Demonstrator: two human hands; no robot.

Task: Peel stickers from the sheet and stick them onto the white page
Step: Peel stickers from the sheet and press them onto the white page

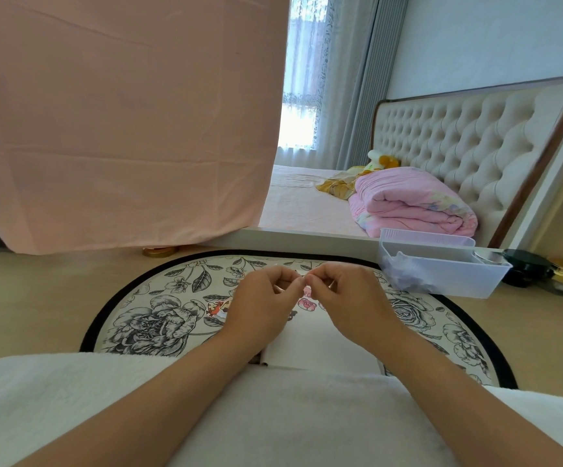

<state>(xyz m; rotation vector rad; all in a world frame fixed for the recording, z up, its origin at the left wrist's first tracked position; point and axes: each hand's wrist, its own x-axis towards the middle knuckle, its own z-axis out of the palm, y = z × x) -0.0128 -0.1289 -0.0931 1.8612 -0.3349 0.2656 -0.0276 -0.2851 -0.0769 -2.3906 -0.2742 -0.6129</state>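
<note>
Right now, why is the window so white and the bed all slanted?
Head view: daylight overexposes the window, washing it white; the wide-angle lens tilts and curves the headboard; the left hand and right hand look sharp, with soft shadow on the white page.

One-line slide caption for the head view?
Left hand and right hand meet fingertip to fingertip above the white page on a floral mat; anything pinched is unresolved.

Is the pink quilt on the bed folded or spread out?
Folded: the pink quilt lies in stacked, rolled layers by the headboard.
</note>
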